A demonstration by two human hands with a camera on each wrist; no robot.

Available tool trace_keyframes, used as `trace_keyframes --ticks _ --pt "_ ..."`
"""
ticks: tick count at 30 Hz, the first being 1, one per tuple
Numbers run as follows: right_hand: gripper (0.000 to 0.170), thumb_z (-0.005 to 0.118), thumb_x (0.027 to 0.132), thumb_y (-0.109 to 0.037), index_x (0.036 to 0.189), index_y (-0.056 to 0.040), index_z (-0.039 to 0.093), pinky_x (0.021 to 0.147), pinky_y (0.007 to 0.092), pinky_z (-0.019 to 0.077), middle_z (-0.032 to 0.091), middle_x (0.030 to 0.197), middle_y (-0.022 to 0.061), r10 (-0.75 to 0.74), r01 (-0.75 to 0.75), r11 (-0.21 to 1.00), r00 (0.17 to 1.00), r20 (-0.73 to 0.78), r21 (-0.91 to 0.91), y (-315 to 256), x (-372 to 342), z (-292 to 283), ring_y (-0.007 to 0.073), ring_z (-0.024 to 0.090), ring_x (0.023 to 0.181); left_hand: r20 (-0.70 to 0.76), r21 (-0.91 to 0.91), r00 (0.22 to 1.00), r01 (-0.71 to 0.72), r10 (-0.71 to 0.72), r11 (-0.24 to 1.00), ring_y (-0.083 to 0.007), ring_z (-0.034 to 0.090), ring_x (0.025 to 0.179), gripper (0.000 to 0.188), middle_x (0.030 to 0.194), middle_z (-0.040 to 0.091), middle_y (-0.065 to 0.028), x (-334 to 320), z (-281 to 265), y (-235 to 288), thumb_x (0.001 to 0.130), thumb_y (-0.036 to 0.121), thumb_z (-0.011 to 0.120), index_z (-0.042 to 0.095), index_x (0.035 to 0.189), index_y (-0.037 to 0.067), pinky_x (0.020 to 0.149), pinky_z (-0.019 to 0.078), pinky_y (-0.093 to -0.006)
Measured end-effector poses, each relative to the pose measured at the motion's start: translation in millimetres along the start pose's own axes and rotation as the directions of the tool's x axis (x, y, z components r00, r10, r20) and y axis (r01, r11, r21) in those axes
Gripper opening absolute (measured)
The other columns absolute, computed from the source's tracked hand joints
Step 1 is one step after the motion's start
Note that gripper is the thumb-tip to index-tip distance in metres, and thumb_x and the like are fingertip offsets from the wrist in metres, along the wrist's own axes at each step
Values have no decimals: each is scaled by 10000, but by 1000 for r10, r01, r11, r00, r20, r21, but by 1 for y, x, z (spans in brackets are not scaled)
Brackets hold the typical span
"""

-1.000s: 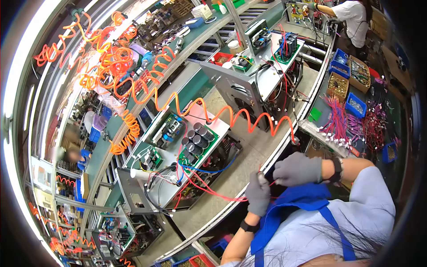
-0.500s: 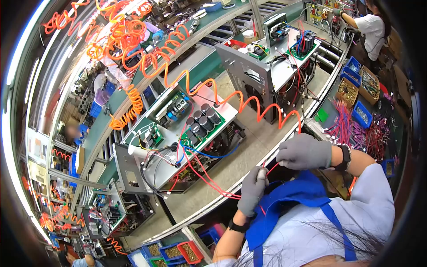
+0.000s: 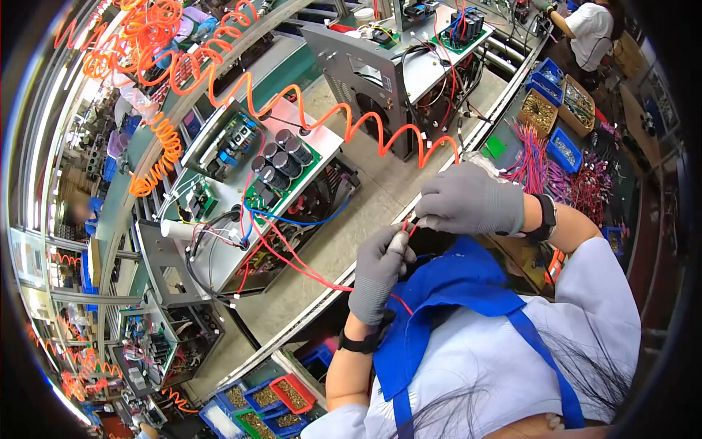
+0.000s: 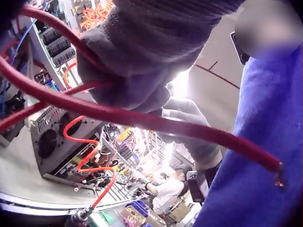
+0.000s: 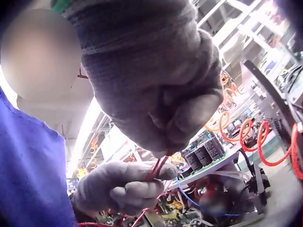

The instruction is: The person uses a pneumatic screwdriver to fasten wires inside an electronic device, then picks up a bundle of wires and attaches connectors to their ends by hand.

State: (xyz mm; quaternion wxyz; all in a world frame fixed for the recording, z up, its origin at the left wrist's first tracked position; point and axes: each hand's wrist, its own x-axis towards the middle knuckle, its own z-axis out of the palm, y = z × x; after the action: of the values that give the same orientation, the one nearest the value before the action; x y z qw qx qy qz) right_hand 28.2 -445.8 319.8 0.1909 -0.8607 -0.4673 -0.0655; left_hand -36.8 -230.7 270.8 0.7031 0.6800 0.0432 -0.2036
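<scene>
A: We're watching the white-topped unit (image 3: 230, 194) from the head view, and red wires (image 3: 303, 272) are running from it to the left hand (image 3: 375, 274). How are we reading the grip?

B: We're seeing the left hand clenching the red wires, and in the right wrist view its thumb and fingers are pinching two strands together. The right hand (image 3: 472, 201) is pinching at the tips of those strands, on the same side of the unit.

A: And the left wrist view is giving us something the head view isn't showing clearly: one loose wire end (image 4: 278, 176) is baring its copper strands in front of the blue apron (image 4: 260, 118).

B: Now we're checking edges! A pale rail (image 3: 307, 317) is running between the unit and the wearer's body, and both gloves are hovering around its line.

A: We're finding open room over the grey surface (image 3: 351, 219) between unit and rail, with the red wires crossing it. The orange coiled hose (image 3: 349, 121) is stretching across the unit's far side and ending near the right hand, so space is tightening there.
</scene>
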Motion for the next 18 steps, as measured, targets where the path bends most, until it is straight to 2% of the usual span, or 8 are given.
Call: trace_keyframes --ticks 3,6,9,10,12,15,18 --pt "132 669 818 -243 867 -135 612 589 398 485 571 800 52 -55 56 995 998 11 -83 0 1 -1 264 611 693 13 68 998 55 -56 996 -58 492 529 239 673 610 -25 -3 0 5 975 210 536 668 964 12 494 381 -213" --pt "124 646 823 -221 809 -109 593 623 398 498 568 781 55 -134 139 985 989 57 -98 -2 5 -1 267 622 740 4 160 998 68 -69 985 -74 526 540 240 666 616 -32 -6 8 3 959 189 541 680 956 -6 508 413 -230" --pt "101 645 828 -207 828 -112 609 660 389 498 576 793 59 -168 172 984 983 78 -44 5 12 -6 272 620 775 53 321 987 -158 149 934 -91 558 572 235 680 624 -40 -6 10 -7 943 165 549 677 993 -25 541 447 -247" --pt "95 646 829 -202 837 -113 616 671 388 498 579 799 62 -161 162 987 983 88 2 10 15 -9 275 619 785 67 348 988 -157 142 924 -94 573 609 236 692 627 -43 -8 9 -9 931 154 565 674 1013 -39 563 462 -260" --pt "97 661 831 -202 881 -120 645 685 401 499 598 829 68 -143 124 984 980 141 131 15 17 -13 294 618 803 55 341 986 -166 156 925 -86 560 613 239 689 617 -32 -9 8 -15 937 162 558 676 1012 -32 561 450 -250" --pt "130 677 825 -227 904 -126 659 693 411 503 608 838 66 -68 42 936 996 61 350 15 18 -18 295 624 812 12 250 995 -100 100 963 -73 533 606 248 686 602 -17 -12 4 -11 946 173 543 677 1016 -23 549 426 -238" --pt "150 696 808 -253 896 -134 677 687 409 504 613 834 61 -86 71 986 991 99 148 5 13 -28 288 630 806 3 149 999 -42 42 988 -63 499 585 253 679 586 -6 -12 -3 -4 953 181 533 678 1023 -15 534 400 -232"
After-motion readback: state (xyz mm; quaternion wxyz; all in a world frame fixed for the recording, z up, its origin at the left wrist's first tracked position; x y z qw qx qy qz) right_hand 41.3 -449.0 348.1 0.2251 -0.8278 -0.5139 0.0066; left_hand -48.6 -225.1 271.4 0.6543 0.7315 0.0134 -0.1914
